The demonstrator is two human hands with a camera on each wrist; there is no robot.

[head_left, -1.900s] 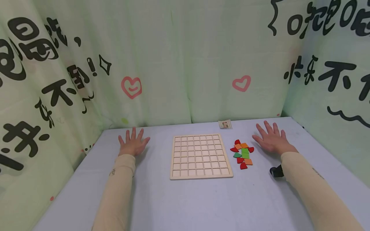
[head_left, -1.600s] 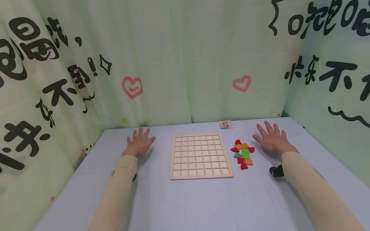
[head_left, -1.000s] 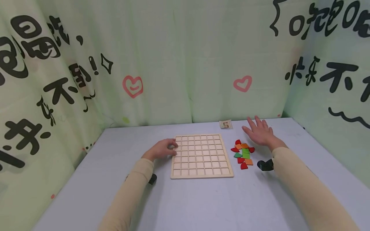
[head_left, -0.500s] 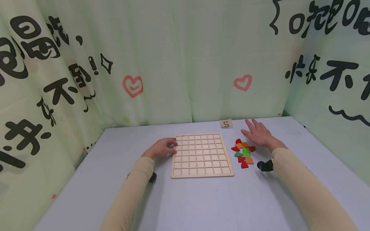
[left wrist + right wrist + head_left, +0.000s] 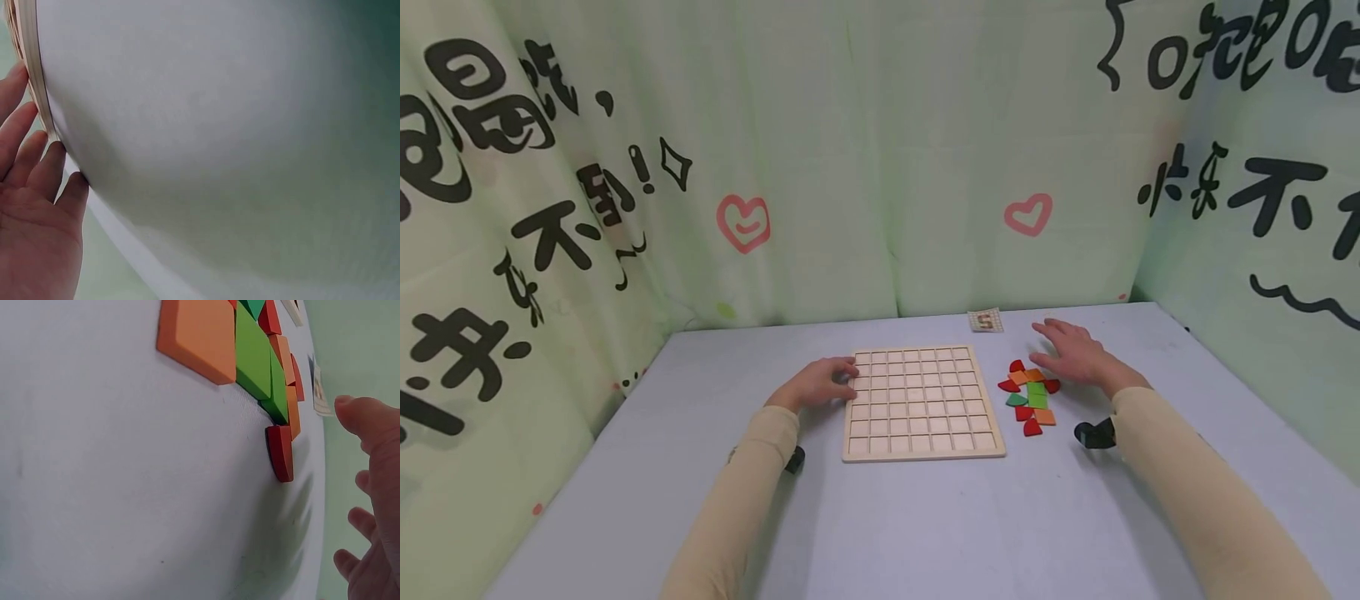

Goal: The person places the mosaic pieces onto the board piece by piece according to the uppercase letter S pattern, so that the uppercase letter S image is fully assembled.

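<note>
A pale wooden grid board (image 5: 925, 457) lies flat on the table, its squares bare. At its left side, the fingertips and thumb of my left hand (image 5: 816, 385) touch the edge; in the left wrist view the fingers (image 5: 47, 172) reach fairly straight to the board's edge (image 5: 32, 62). To the right of the board is a cluster of flat pieces: light green squares (image 5: 1037, 393), orange pieces (image 5: 1044, 417), red wedges (image 5: 1032, 427) and a dark green one (image 5: 1017, 400). My right hand (image 5: 1075, 354) hovers behind and right of them, fingers spread, holding nothing.
A small printed card (image 5: 985, 321) lies near the table's back edge, behind the board. The white table (image 5: 910, 525) is enclosed by pale green curtains (image 5: 880, 167) with dark lettering and hearts. A black wrist device (image 5: 1095, 434) hangs under the right sleeve.
My left hand has moved right from the table's far left to the board's left edge. My right hand has shifted left, then lowered toward the pieces. Board and pieces have stayed put.
</note>
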